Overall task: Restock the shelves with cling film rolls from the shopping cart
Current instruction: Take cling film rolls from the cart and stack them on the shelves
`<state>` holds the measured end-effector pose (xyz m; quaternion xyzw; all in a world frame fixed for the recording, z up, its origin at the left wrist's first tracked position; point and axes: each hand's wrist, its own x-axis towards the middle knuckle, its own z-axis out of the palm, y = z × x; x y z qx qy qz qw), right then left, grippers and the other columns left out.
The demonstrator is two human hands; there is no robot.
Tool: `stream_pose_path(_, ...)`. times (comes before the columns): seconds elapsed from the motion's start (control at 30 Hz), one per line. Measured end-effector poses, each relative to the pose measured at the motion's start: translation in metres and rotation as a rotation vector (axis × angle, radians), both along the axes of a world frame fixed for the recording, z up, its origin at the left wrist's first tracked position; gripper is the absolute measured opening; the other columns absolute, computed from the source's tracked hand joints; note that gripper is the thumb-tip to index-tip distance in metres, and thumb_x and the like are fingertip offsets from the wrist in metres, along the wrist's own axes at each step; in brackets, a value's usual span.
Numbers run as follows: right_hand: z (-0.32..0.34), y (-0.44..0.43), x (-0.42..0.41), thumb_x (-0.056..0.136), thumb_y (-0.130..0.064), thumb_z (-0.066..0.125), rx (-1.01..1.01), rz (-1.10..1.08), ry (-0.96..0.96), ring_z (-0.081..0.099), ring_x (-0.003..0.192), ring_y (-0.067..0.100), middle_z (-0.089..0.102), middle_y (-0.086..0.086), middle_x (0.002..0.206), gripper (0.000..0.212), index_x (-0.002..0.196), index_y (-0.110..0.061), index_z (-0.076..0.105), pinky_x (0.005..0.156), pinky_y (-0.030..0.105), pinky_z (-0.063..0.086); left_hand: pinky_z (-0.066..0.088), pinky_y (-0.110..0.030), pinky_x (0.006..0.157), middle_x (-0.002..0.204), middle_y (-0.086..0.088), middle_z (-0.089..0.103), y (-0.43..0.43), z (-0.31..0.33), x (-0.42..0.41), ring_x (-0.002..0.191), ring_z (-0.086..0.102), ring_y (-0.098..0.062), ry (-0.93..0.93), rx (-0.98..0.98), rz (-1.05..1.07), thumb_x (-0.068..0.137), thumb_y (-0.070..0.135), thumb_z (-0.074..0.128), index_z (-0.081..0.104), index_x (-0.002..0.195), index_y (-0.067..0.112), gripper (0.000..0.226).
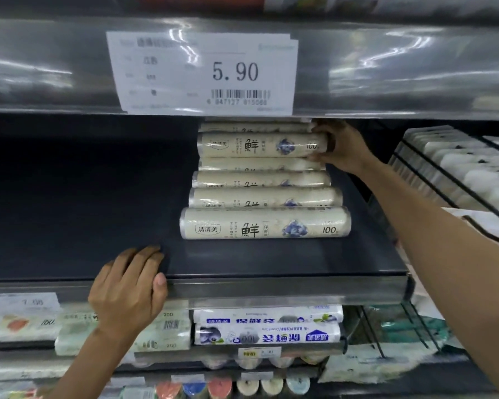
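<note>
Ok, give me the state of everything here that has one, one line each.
Held beige cling film roll: lies crosswise, raised over the row's back rolls.
Right hand: grips that roll's right end.
Front beige cling film roll: lies flat, label outward, untouched.
Dark grey shelf: carries one front-to-back row of rolls.
Left hand: rests on that shelf's front edge, holding nothing.
White price tag: on the upper rail, reads 5.90.

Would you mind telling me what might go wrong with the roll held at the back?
The right hand grips the held roll only by its right end, so the far end may sag or slip. It seems to sit atop the row; being round, it may roll forward and nudge the front roll toward the shelf edge.
</note>
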<state>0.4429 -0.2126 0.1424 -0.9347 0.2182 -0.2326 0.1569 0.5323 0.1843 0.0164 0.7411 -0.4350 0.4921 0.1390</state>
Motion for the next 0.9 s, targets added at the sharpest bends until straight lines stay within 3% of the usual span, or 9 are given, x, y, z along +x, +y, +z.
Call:
stream_pose_path(0.1, -0.001, 0.004, 0.008, 0.073, -0.016, 0.079, -0.039, -0.038, -0.045, 0.053, 0.113, 0.030, 0.055, 0.017, 0.126, 0.051, 0.120, -0.005, 0.062, 0.082, 0.012, 0.027, 0.036, -0.033, 0.057, 0.087, -0.012, 0.072, 0.001, -0.001, 0.001, 0.074, 0.063, -0.031, 0.009, 0.009, -0.002, 0.096, 0.021, 0.026, 0.068, 0.080, 0.003, 0.048)
stream_pose_path(0.2, -0.003, 0.010, 0.012, 0.074, -0.015, 0.079, -0.059, -0.048, -0.061, 0.054, 0.110, 0.032, 0.054, 0.019, 0.123, 0.050, 0.120, -0.004, 0.062, 0.086, 0.019, 0.033, 0.036, -0.034, 0.057, 0.089, -0.012, 0.071, 0.002, -0.001, 0.001, 0.076, 0.062, -0.031, 0.012, 0.012, 0.001, 0.095, 0.020, 0.027, 0.067, 0.083, 0.003, 0.045)
stream_pose_path(0.6, -0.005, 0.017, 0.009, 0.075, -0.017, 0.079, 0.028, -0.119, -0.068, 0.055, 0.108, 0.025, 0.061, 0.014, 0.117, 0.051, 0.121, -0.004, 0.060, 0.081, 0.012, 0.030, 0.038, -0.035, 0.058, 0.090, -0.014, 0.069, 0.004, 0.006, -0.003, 0.077, 0.059, -0.031, 0.093, 0.057, 0.017, 0.096, 0.020, 0.028, 0.067, 0.084, 0.001, 0.044)
stream_pose_path(0.7, 0.003, 0.032, -0.005, 0.078, -0.020, 0.076, 0.178, -0.120, -0.120, 0.053, 0.114, 0.027, 0.059, 0.015, 0.120, 0.053, 0.123, -0.001, 0.055, 0.090, 0.024, 0.040, 0.039, -0.037, 0.067, 0.095, -0.016, 0.068, 0.008, 0.021, -0.013, 0.081, 0.060, -0.033, 0.258, 0.131, 0.026, 0.096, 0.022, 0.031, 0.065, 0.089, -0.001, 0.042)
stream_pose_path(0.77, 0.010, 0.051, -0.030, 0.085, -0.018, 0.068, 0.164, -0.143, -0.191, 0.057, 0.105, 0.032, 0.063, 0.021, 0.110, 0.034, 0.112, 0.001, 0.060, 0.090, 0.036, 0.045, 0.038, -0.038, 0.077, 0.101, -0.019, 0.066, 0.011, 0.040, -0.029, 0.087, 0.060, -0.034, 0.439, 0.139, -0.020, 0.094, 0.024, 0.032, 0.062, 0.095, -0.003, 0.040)
stream_pose_path(0.83, 0.012, 0.084, -0.071, 0.086, -0.013, 0.063, 0.123, -0.186, -0.293, 0.059, 0.086, 0.027, 0.065, 0.021, 0.092, 0.017, 0.094, 0.002, 0.064, 0.077, 0.029, 0.043, 0.036, -0.037, 0.083, 0.104, -0.019, 0.064, 0.009, 0.064, -0.055, 0.092, 0.059, -0.033, 0.551, 0.137, -0.100, 0.093, 0.024, 0.034, 0.060, 0.100, -0.002, 0.038)
stream_pose_path(0.9, 0.007, 0.130, -0.126, 0.085, -0.013, 0.060, 0.190, -0.212, -0.367, 0.057, 0.087, 0.016, 0.063, 0.013, 0.098, 0.023, 0.102, 0.001, 0.065, 0.078, 0.014, 0.038, 0.034, -0.032, 0.091, 0.104, -0.017, 0.064, -0.001, 0.083, -0.087, 0.098, 0.056, -0.027, 0.639, 0.162, -0.254, 0.093, 0.022, 0.035, 0.060, 0.105, -0.002, 0.036)
